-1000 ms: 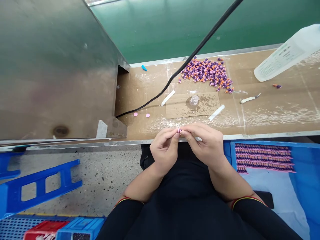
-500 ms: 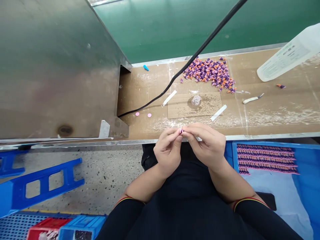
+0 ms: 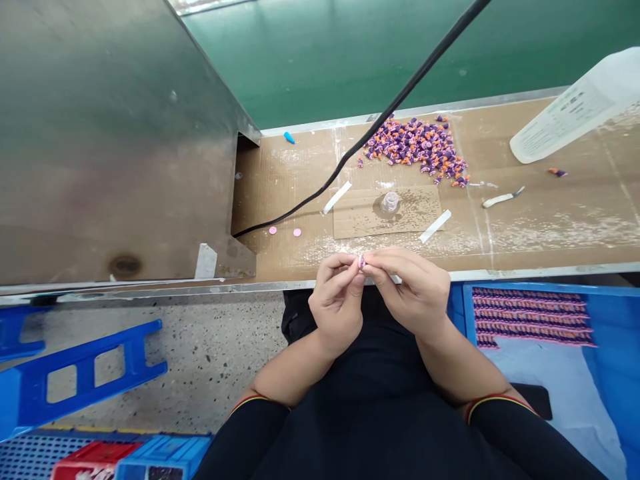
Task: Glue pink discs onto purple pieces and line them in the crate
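Between my fingertips is a small purple-and-pink piece (image 3: 361,262), mostly covered by the fingers. My left hand (image 3: 339,300) pinches it from the left, and my right hand (image 3: 413,287) pinches it from the right. Both hands are at the front edge of the cardboard-covered bench. Beyond them, a small clear cup (image 3: 390,202) stands on a wet cardboard piece (image 3: 355,223). A heap of small purple, pink and orange pieces (image 3: 417,147) lies behind the cup.
A metal box (image 3: 115,147) fills the left, with a black cable (image 3: 320,190) rising across the bench. A white bottle (image 3: 565,113) and a small brush-like tool (image 3: 503,199) are at right. Below right, a blue crate (image 3: 610,327) holds rows of similar pieces (image 3: 533,319).
My hands stay together at nearly the same spot, and the pinched piece is turned slightly, showing more pink. The view has shifted a little.
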Available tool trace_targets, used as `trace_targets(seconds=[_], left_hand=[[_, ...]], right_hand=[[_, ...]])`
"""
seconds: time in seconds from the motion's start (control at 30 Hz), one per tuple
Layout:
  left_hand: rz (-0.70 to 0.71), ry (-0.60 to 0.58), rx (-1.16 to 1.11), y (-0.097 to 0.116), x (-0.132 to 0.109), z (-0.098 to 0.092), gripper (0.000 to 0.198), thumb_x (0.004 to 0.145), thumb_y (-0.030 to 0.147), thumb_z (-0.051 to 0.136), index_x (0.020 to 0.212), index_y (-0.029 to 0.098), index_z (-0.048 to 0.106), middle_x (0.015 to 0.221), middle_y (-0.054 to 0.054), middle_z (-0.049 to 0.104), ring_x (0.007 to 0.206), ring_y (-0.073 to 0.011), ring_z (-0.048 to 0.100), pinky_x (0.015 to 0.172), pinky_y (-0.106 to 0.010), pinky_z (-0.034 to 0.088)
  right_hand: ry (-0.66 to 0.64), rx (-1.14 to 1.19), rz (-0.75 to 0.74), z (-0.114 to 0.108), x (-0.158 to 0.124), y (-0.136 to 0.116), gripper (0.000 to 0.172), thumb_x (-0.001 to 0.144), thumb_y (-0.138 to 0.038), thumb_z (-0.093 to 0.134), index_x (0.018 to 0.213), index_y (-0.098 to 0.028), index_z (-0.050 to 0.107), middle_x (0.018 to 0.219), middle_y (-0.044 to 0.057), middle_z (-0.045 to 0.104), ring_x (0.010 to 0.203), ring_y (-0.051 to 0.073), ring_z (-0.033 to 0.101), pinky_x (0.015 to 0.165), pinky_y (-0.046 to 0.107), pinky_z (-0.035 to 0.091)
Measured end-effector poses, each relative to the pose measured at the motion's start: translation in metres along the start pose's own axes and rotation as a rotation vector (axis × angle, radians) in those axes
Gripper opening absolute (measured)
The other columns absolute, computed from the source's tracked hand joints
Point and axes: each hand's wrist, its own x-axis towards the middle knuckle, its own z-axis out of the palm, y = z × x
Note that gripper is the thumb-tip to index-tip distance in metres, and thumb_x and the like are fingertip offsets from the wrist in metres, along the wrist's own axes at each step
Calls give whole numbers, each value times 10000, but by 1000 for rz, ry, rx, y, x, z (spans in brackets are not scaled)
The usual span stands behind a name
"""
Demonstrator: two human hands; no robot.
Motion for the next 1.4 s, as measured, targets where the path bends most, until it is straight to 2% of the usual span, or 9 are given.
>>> trace_targets(seconds=[0.3,0.4,0.5,0.6,0.87,1.0,1.13,1.27,1.4], left_hand=[[29,-21,38,-5,-1,-4,295,1015,222,730,1250,382,807,1161,-34,717,1041,-140,729,890,-269,653],[57,-55,61,-10,6,-11,277,1017,229,725,1253,350,805,1154,-43,749,1016,-149,750,890,-286,659],[83,-199,13,-13,15,-19,297,1010,223,734,1287,318,783,1019,-36,792,906,-152,768,818,-277,656],[89,-324,-64,-14,22,-23,253,1001,200,745,1232,286,799,935,-30,805,852,-144,765,784,-254,640],[50,-400,-162,-16,24,-19,28,983,208,776,984,226,797,868,-18,770,750,-112,729,697,-216,612],[164,-436,-100,-21,24,-19,129,980,221,783,1107,246,789,964,-26,794,839,-134,773,768,-248,654],[282,-430,78,-32,28,-25,322,965,287,810,1279,237,755,1099,-67,801,967,-172,787,868,-297,677],[264,-383,148,-45,36,-32,263,985,275,785,1246,247,771,1068,-53,796,889,-146,761,810,-278,668],[184,-347,126,-56,42,-33,182,1005,312,757,1161,226,793,995,-51,791,828,-141,757,733,-259,656]], right_hand=[[-27,14,8,-3,3,2,171,1014,-141,727,1071,-285,801,1001,10,853,900,193,828,833,328,710],[-150,68,26,-14,8,8,152,1035,-168,707,1077,-278,805,1012,10,854,897,182,826,827,313,700],[-304,117,15,-27,13,15,168,1044,-157,686,1124,-264,788,1029,13,850,905,165,818,826,288,683],[-374,136,19,-37,16,20,140,1045,-159,682,1128,-245,753,1011,6,839,861,140,799,796,246,667],[-528,208,114,-42,17,19,126,1053,-211,673,1164,-228,730,1049,34,833,876,157,791,811,269,663],[-555,173,115,-57,20,24,108,1048,-208,665,1085,-228,765,986,20,840,853,155,791,792,262,640],[-570,-125,163,-100,33,53,142,1026,-226,646,1036,-242,787,972,17,839,863,169,783,792,279,605],[-634,-514,148,-146,45,105,151,950,-224,640,894,-256,776,884,15,798,813,192,739,769,314,560],[-730,-685,128,-159,46,141,166,917,-199,611,850,-242,757,918,46,772,819,210,709,751,329,533]])
